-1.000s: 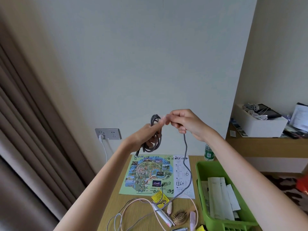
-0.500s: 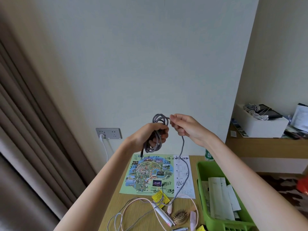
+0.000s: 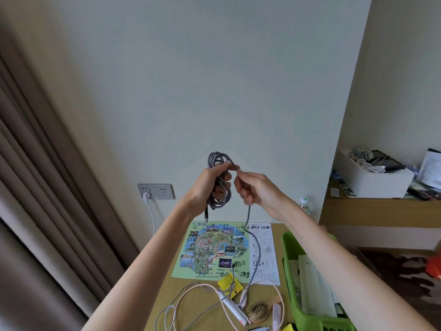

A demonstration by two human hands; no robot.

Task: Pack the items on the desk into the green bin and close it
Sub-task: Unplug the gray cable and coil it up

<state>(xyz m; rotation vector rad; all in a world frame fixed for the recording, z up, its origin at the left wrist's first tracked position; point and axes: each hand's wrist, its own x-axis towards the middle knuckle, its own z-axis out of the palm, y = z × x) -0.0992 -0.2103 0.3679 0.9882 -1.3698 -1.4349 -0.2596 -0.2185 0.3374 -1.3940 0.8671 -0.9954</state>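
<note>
Raised in front of the wall, my left hand (image 3: pixel 210 185) grips a coil of grey braided cable (image 3: pixel 220 187); its black plug dangles below the hand. My right hand (image 3: pixel 256 187) pinches the loose strand of the same cable just right of the coil. That strand hangs down to the desk (image 3: pixel 191 304). The green bin (image 3: pixel 290 244) stands open at the desk's right edge with white papers (image 3: pixel 312 287) inside. On the desk lie a colourful map sheet (image 3: pixel 214 249), a pink cable (image 3: pixel 279 297), a white and pink device (image 3: pixel 235 309), a wooden hairbrush (image 3: pixel 259 312) and a yellow tag (image 3: pixel 225 283).
A wall socket (image 3: pixel 155 191) with a white plug and cord sits left of the desk. A brown curtain (image 3: pixel 47 187) hangs at the left. A small bottle (image 3: pixel 305 204) stands behind the bin. On the wooden shelf (image 3: pixel 381 209) at the right is a white box (image 3: pixel 374 180) of cables.
My left hand has closed around more loops, so the coil has grown. My right hand slid along the strand and dropped slightly; the hanging length is shorter. The view tilted a little.
</note>
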